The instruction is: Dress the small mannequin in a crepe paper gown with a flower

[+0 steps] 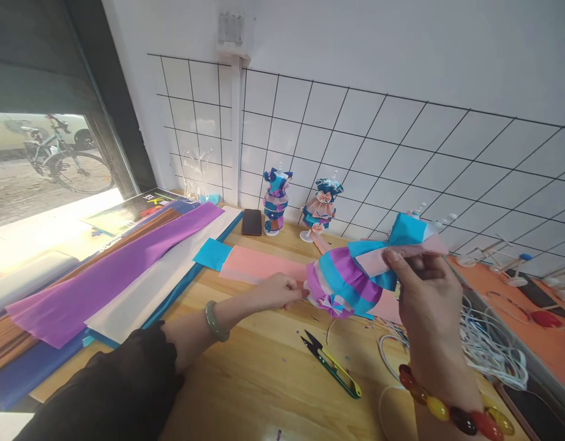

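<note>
My right hand (429, 288) is raised over the wooden table (264, 373), its fingers pinched on a paper doll dress (351, 275) striped in purple, blue and pink, with a blue and pink bow at its top. My left hand (275, 291) reaches in from the left. Its fingers are closed at the ruffled hem of the dress, next to a pink paper sheet (259, 264) lying flat on the table. A green bangle sits on my left wrist and a bead bracelet on my right.
Long crepe paper sheets, purple (112, 275), white and blue, lie at the left. Two finished paper dolls (275, 199) (321, 208) and a dark phone (251, 222) stand by the wire grid wall. Thread snips (332, 364) lie near the front. White wire coils (488, 349) lie at the right.
</note>
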A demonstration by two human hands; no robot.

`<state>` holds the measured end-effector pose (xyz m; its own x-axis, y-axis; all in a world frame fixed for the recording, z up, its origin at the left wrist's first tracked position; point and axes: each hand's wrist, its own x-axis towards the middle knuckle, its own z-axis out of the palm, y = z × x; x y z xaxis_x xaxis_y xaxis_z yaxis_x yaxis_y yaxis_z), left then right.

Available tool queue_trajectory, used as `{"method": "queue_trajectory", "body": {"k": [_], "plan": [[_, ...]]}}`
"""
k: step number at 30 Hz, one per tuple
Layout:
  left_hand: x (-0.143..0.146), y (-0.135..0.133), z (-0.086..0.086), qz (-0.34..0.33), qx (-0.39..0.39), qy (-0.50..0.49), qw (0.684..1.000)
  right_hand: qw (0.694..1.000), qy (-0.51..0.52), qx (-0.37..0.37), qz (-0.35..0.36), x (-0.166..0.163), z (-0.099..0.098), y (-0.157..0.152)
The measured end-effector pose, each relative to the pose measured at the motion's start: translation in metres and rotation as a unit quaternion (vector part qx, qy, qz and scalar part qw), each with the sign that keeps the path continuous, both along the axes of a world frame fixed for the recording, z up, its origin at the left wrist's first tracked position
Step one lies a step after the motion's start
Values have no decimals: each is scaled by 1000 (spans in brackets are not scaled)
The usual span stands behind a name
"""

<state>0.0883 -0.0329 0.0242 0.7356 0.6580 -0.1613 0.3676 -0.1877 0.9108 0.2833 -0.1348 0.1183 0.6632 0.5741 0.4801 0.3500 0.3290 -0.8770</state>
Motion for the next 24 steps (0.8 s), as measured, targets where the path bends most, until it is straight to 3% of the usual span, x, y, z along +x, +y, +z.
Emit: {"method": "queue_trajectory", "body": {"k": [4, 8, 16, 24], "plan": [[-2, -7, 0, -68, -2, 77, 995, 998, 5, 26, 63, 1, -7, 20], [-2, -8, -3, -102, 21, 97, 990, 992, -13, 50, 111, 5, -5, 60], [-2, -4, -8, -110, 32, 96, 989, 970, -83, -38, 224, -1, -5, 143], [-7, -1, -1, -114, -19, 100, 988, 949, -170, -106, 244, -7, -18, 176]]}}
